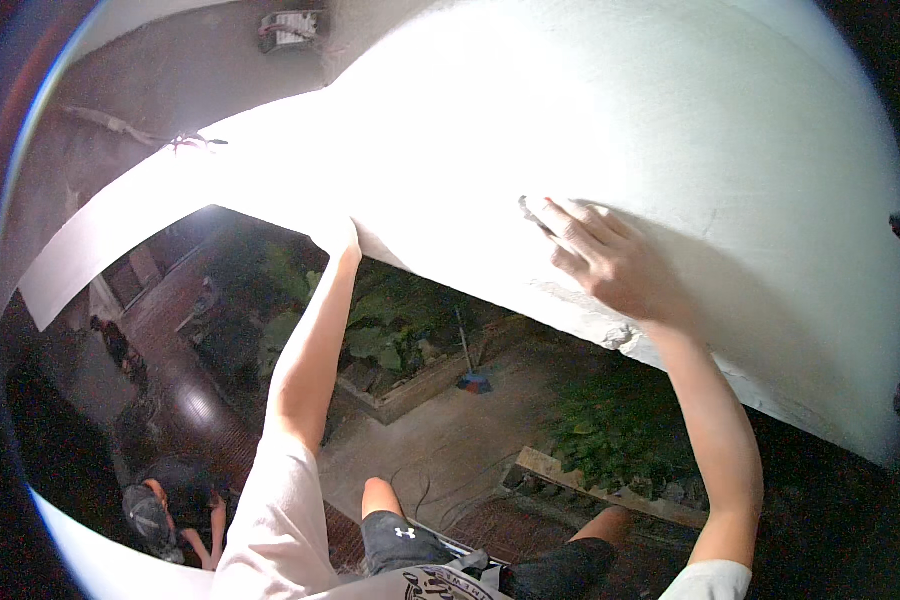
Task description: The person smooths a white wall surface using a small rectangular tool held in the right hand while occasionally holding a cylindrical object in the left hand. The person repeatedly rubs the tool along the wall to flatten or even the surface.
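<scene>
Dark lettering marks the pale shirt; a white emblem marks the black shorts.

One head-worn fisheye cam, looks fwd + down; white surface close, ground well below

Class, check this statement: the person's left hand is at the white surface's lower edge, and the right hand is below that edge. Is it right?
Not quite: the head view shows the right hand above that edge, over the white surface. The left hand is at the edge, as stated.
</scene>
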